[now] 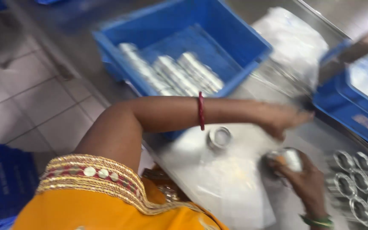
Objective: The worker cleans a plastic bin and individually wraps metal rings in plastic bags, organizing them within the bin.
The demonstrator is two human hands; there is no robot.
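A steel worktable [252, 140] stands over a tiled floor [35, 102]. Two blue crates sit on it: one [179, 47] holds three rows of stacked round tins [171, 74], the other [354, 106] is at the right edge. One loose tin [219, 138] lies on the table between the arms. The right hand [305, 181] is closed around one tin [287, 158]. The left hand [280, 119] reaches across, too blurred to tell its grip.

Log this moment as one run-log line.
left hand: reaching across table, blurred | right hand: holds small metal tin | loose tin | blue crate: tin stacks
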